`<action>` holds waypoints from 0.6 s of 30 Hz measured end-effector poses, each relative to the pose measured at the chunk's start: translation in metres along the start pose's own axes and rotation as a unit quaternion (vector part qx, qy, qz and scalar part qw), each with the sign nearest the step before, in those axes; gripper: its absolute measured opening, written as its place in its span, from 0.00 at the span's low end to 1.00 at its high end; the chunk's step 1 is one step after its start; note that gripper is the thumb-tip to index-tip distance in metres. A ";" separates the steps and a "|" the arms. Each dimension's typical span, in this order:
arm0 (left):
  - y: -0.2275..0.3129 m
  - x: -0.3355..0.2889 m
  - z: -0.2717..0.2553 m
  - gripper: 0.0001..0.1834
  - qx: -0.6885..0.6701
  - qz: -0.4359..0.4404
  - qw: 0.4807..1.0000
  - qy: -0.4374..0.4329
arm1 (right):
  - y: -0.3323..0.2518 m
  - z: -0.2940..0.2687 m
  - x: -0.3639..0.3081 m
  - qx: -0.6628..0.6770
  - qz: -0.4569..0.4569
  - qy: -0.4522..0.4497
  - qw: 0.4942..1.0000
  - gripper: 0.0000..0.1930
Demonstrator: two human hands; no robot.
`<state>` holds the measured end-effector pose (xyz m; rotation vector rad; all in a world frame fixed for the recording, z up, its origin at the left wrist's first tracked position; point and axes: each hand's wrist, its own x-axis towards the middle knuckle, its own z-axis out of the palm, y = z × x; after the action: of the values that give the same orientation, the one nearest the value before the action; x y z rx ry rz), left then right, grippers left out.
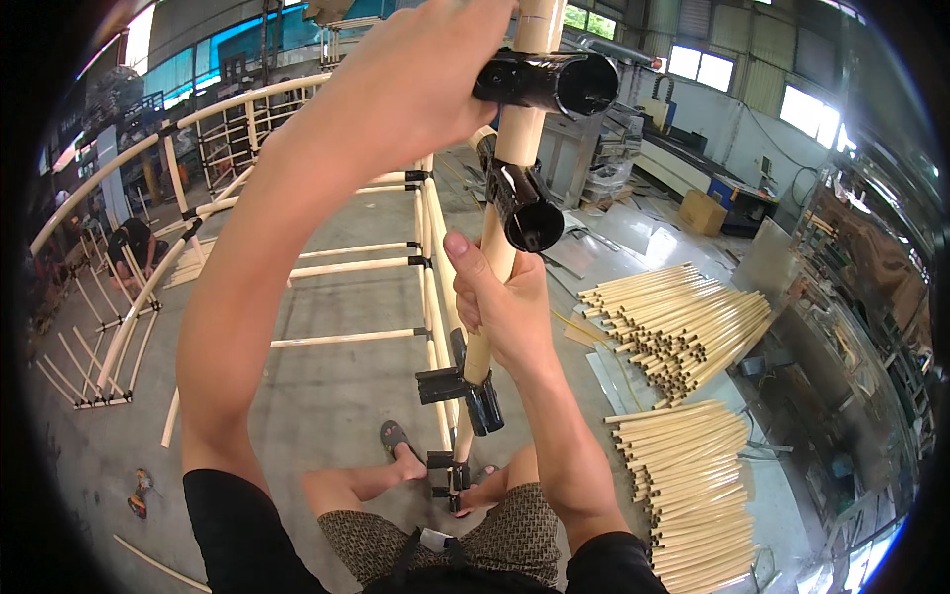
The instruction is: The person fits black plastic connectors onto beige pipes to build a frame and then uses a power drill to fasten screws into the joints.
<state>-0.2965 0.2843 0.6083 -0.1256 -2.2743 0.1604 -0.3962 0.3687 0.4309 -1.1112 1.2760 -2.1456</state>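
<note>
In front of me stands an upright cream pipe (494,241) fitted with black pipe joints. My right hand (508,302) is closed round the pipe, its thumb pointing up, below a black joint (522,206) with an open round end. My left hand (457,61) reaches up at the top edge and grips the left end of a higher black joint (559,83); most of its fingers are hidden. Farther down, another black joint (460,391) with several stubs sits at the pipe's lower part. Below it, near my feet, is one more black joint (451,477).
A frame of cream pipes (346,339) extends left of the upright. Two piles of cut cream pipes, an upper pile (683,322) and a lower pile (693,495), lie on the right. A person (136,247) crouches at far left near a curved pipe frame (124,342). A cardboard box (702,212) stands farther back.
</note>
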 end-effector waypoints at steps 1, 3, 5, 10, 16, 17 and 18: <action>-0.003 0.003 -0.001 0.52 -0.014 -0.007 1.000 -0.007 | 0.000 0.004 0.000 0.005 -0.007 0.000 1.000 0.16; -0.012 0.012 0.001 0.51 -0.058 -0.002 0.998 -0.012 | 0.001 0.006 0.000 0.012 -0.012 -0.005 1.000 0.18; -0.019 0.014 0.006 0.48 -0.086 0.006 0.996 -0.013 | 0.003 0.003 0.001 0.016 -0.009 -0.018 1.000 0.18; -0.001 0.017 0.006 0.41 -0.097 -0.066 0.993 -0.032 | 0.008 -0.024 0.014 0.100 0.050 -0.142 0.984 0.16; -0.025 0.002 0.020 0.41 -0.115 0.085 0.984 0.101 | 0.004 -0.010 0.006 0.056 0.042 -0.083 0.994 0.15; -0.029 0.004 0.023 0.41 -0.128 0.082 0.984 0.098 | 0.004 -0.006 0.003 0.038 0.031 -0.048 0.998 0.15; -0.034 0.005 0.025 0.41 -0.137 0.077 0.983 0.093 | 0.008 -0.001 0.002 0.024 0.013 -0.020 0.999 0.14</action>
<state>-0.3198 0.2492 0.6013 -0.4445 -2.0881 -0.0831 -0.3982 0.3640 0.4248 -1.1055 1.2088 -2.1132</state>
